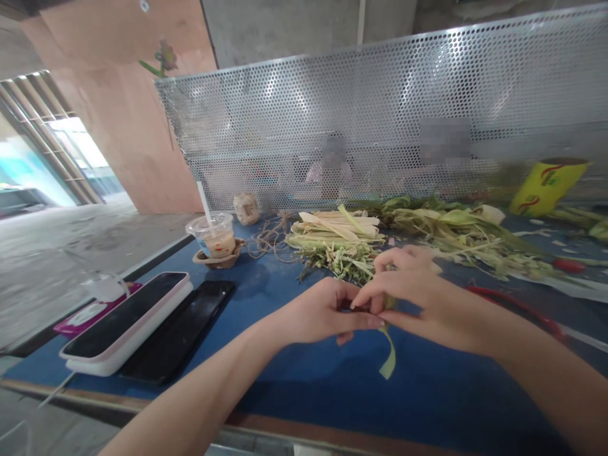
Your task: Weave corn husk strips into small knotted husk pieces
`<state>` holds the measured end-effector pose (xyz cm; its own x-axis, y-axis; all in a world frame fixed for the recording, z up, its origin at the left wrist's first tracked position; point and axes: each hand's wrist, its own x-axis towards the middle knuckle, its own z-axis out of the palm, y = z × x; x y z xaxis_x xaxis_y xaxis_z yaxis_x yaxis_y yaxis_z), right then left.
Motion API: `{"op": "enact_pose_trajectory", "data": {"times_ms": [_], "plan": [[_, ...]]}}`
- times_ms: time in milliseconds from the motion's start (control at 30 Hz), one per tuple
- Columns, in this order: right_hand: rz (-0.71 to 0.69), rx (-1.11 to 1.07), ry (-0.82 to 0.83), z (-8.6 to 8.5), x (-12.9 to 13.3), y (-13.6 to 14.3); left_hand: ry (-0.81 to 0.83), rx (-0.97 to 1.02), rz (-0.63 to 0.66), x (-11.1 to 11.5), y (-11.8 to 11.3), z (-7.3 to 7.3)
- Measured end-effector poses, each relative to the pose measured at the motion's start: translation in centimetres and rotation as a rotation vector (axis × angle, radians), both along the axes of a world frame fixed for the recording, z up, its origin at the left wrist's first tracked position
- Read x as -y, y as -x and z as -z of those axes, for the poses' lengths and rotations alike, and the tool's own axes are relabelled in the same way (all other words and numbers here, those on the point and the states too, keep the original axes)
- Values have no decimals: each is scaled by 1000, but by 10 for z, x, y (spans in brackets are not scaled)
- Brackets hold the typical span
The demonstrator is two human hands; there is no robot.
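My left hand (323,310) and my right hand (413,288) meet above the blue table, fingertips close together. Both are closed in a pinch around a thin green leaf strip (389,360), whose free end hangs below my thumbs. Part of the strip is hidden by my fingers. Just beyond my hands lies a heap of small green plant stems (337,258). Behind it rests a stack of pale, flat husk strips (335,227). A larger pile of dried green leaves (441,225) spreads behind my right hand.
A plastic cup with a straw (219,237) sits in a cardboard holder, near tangled twine (270,237). Phones (178,335) lie at the left. A perforated metal panel (294,120) borders the back. A yellow roll (546,187) and a red-handled tool (517,307) are right.
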<state>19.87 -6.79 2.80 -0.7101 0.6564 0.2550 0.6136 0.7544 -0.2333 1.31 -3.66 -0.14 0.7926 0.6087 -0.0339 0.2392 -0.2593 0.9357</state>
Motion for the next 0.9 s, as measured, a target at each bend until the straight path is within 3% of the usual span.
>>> {"op": "enact_pose_trajectory", "data": {"times_ms": [167, 533, 900], "plan": [[38, -44, 35, 1, -2, -3, 95, 73, 57, 0, 1, -4], [46, -43, 79, -3, -1, -2, 127, 84, 88, 0, 3, -4], [17, -84, -11, 0, 2, -6, 122, 77, 74, 1, 2, -7]]}}
